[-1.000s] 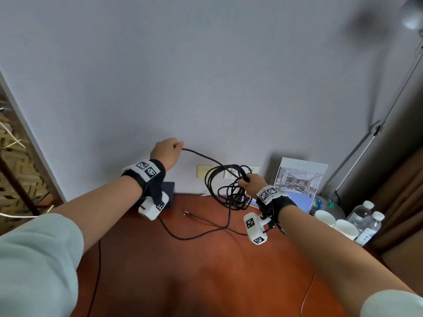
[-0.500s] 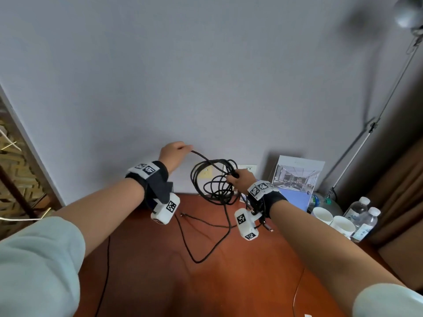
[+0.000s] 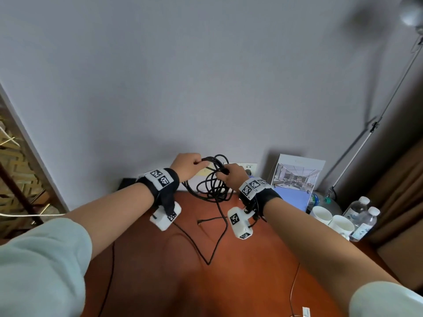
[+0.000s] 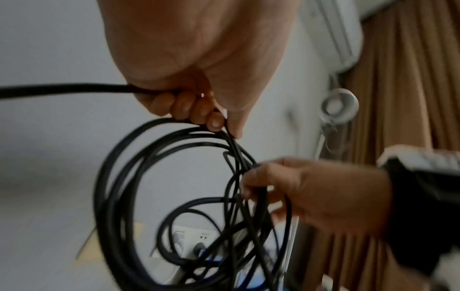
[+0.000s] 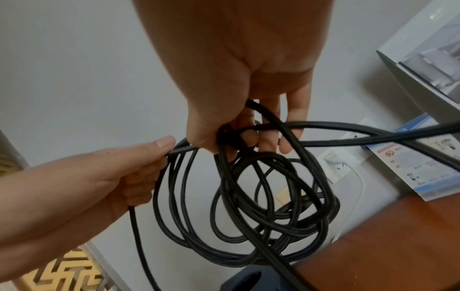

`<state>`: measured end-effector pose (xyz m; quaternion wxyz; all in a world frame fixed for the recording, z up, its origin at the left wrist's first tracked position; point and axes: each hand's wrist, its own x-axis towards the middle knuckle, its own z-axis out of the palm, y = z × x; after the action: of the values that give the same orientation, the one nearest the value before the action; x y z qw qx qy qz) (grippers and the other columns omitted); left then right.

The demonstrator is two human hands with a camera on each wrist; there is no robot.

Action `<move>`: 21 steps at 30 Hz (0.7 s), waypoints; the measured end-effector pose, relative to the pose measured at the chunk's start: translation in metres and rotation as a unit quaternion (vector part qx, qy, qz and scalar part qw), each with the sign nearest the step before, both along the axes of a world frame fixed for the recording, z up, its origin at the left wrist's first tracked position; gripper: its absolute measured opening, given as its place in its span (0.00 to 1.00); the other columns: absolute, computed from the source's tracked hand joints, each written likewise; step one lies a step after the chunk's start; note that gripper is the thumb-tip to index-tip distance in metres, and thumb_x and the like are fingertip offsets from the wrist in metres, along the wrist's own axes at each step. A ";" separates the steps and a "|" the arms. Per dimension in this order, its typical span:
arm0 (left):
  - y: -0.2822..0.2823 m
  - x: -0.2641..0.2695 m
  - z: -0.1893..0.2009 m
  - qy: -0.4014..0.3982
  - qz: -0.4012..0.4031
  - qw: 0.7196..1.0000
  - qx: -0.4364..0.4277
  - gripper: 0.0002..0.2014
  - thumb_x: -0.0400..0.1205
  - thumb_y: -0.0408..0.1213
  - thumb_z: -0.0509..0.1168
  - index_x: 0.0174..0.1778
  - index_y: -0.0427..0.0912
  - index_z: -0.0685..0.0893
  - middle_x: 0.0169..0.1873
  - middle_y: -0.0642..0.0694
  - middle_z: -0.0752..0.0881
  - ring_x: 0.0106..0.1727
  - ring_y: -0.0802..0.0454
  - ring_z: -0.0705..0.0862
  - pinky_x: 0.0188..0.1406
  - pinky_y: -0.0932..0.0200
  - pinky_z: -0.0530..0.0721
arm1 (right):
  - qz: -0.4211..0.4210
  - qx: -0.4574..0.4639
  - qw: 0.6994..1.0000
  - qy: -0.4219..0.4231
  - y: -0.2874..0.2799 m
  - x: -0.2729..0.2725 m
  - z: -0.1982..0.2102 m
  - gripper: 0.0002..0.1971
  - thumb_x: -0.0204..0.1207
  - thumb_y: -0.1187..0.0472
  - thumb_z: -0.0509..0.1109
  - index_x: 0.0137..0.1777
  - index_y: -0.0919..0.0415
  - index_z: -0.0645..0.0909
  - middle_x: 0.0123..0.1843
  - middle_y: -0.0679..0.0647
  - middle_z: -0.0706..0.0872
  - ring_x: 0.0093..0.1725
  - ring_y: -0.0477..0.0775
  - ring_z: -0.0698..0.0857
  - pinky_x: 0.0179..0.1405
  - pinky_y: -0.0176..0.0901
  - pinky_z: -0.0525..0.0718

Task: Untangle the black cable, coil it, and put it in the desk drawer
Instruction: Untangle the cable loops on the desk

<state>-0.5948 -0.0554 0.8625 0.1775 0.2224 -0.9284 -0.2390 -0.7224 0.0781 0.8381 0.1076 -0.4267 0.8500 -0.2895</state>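
Both hands gripping black cable (image 3: 211,186): left hand (image 3: 186,164) pinching one strand, right hand (image 3: 233,176) clutching loops. Wall placard (image 5: 408,165) text blurring, unreadable.

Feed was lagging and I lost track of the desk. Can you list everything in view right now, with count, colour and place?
black cable: one, black, loops held above the desk, tail trailing on the desk
desk: one, reddish-brown wood, below the hands
framed picture: one, white-bordered, leaning on the wall at right
cups: two, white, desk's right edge
water bottles: two, clear with white caps, beside the cups
wall sockets: white, on the wall behind the cable; count unclear
lamp pole: one, metal, far right
left hand: grips a strand
right hand: holds the gathered loops
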 end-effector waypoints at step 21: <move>-0.047 0.036 -0.012 -0.006 0.101 0.981 0.168 0.13 0.86 0.38 0.55 0.44 0.38 0.83 0.34 0.48 0.82 0.34 0.52 0.79 0.30 0.67 0.72 | -0.080 -0.027 0.996 -0.042 0.031 -0.038 -0.034 0.12 0.74 0.55 0.72 0.46 0.65 0.86 0.40 0.60 0.87 0.42 0.59 0.84 0.41 0.47 0.81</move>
<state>-0.5586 -0.1022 0.8504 0.1550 0.3433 -0.8489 -0.3709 -0.7608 0.1087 0.8039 0.1089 -0.3478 0.8679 -0.3374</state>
